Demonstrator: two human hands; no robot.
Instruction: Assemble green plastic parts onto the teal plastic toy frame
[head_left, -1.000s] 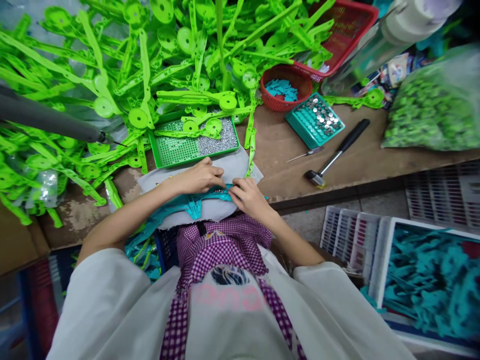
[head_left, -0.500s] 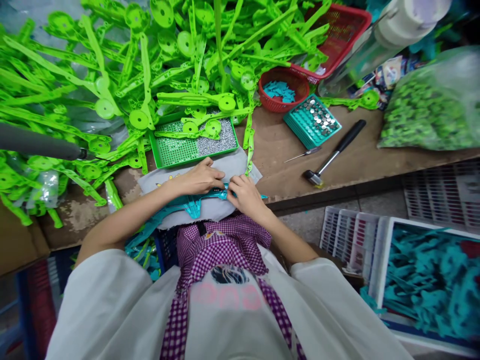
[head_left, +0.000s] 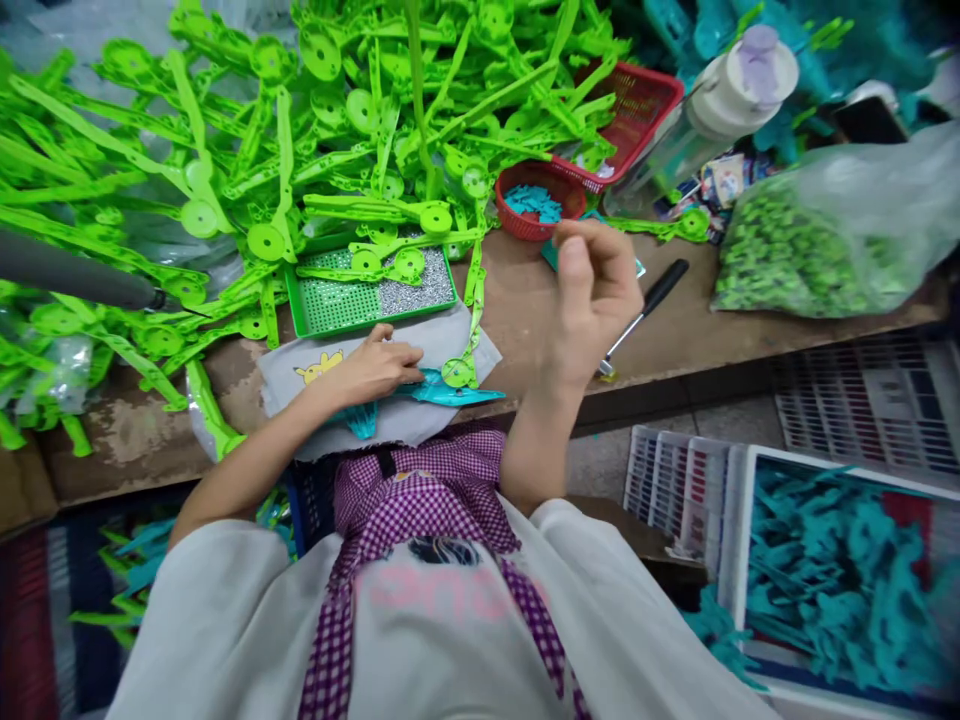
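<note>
My left hand (head_left: pixel 379 368) holds down a long teal plastic part (head_left: pixel 450 388) on a grey cloth (head_left: pixel 300 358) with a yellow cartoon print, its fingers bent over the part's middle. Raised off the bench, my right hand (head_left: pixel 596 285) has its fingers curled in and the thumb against them; whatever may be inside is hidden. It blocks most of the teal tray (head_left: pixel 550 254). A lime-green part with a round disc (head_left: pixel 459 372) touches the teal part near its right end. Behind the cloth stands a green perforated tray (head_left: pixel 330 305) with small silvery pieces (head_left: pixel 416 285).
Lime-green parts (head_left: pixel 262 180) heap across the bench's back and left. A red bowl (head_left: pixel 538 222) holds teal pieces, near a hammer (head_left: pixel 664 290). At right are a jug (head_left: pixel 720 105), a bag of green pieces (head_left: pixel 802 240) and a crate (head_left: pixel 739 570) of teal parts.
My right hand has left the teal part and risen to the right, over the teal tray. My left hand stays on the part. The camera view has shifted slightly.
</note>
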